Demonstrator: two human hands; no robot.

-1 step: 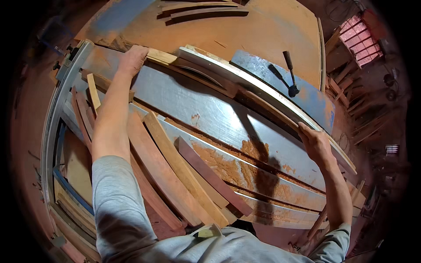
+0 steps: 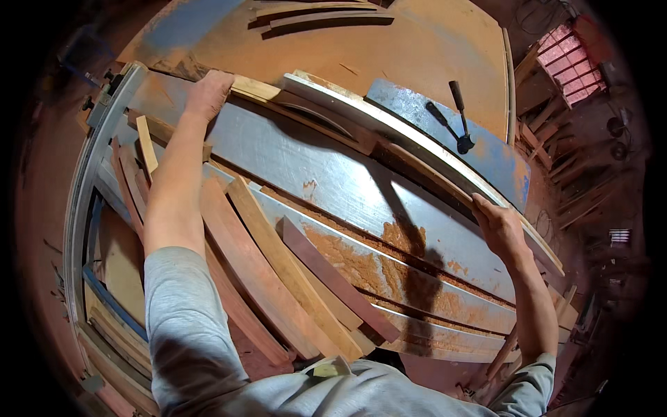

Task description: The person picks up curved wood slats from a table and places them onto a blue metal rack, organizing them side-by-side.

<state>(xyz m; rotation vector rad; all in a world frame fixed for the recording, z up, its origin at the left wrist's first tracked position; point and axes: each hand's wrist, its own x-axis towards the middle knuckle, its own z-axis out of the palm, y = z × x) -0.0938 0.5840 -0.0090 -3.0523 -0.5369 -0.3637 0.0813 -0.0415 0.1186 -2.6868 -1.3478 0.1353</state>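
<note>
A long dark-brown wooden strip [image 2: 427,171] lies along the straight metal fence [image 2: 389,115] on a metal saw table [image 2: 299,156]. The curved edge of a saw blade [image 2: 316,118] shows beside the strip. At the far left, my left hand [image 2: 210,94] is closed over the wood's end, next to a pale piece of wood [image 2: 253,88]. My right hand [image 2: 499,224] grips the strip's other end at the right, fingers bent over its edge. Part of each hand's grip is hidden behind the fingers.
Several curved wooden pieces [image 2: 260,260] rest on the near left of the table. Sawdust [image 2: 347,257] covers the near slots. Beyond the fence are a black-handled lever [image 2: 460,121] and more curved strips [image 2: 330,22]. Scrap wood [image 2: 580,187] is piled at the right.
</note>
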